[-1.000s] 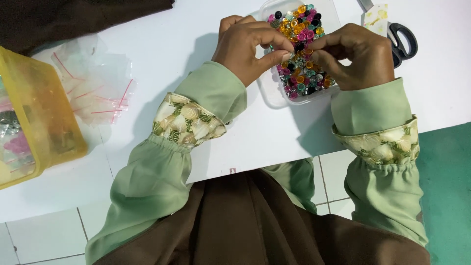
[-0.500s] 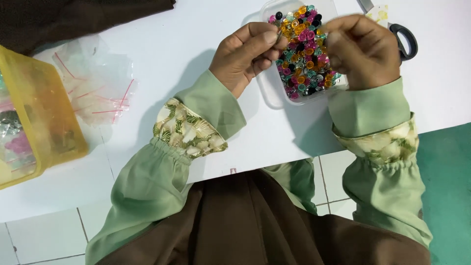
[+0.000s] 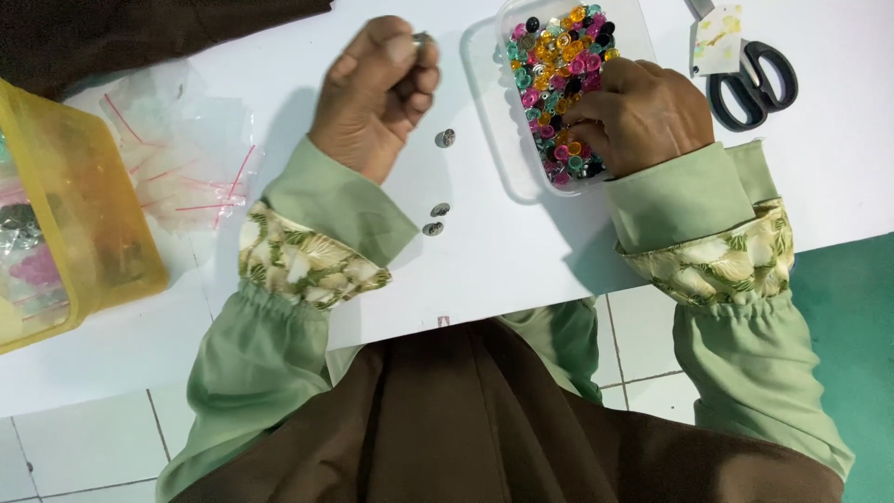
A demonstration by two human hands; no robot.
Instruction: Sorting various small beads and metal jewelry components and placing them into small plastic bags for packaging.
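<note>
Here left hand [image 3: 377, 93] fingers pinch a silver bead [image 3: 421, 39]; right hand [image 3: 643, 112] fingers curl into the bead tub [image 3: 503, 121].

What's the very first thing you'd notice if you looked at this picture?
The clear box full of bright pink, orange, teal and black beads at the top of the white table, with the right hand dipping its fingers into it. Next, the left hand beside the box pinches a small silvery piece, and three more silver beads lie on the table by it. A yellow tub sits at the far left.
</note>
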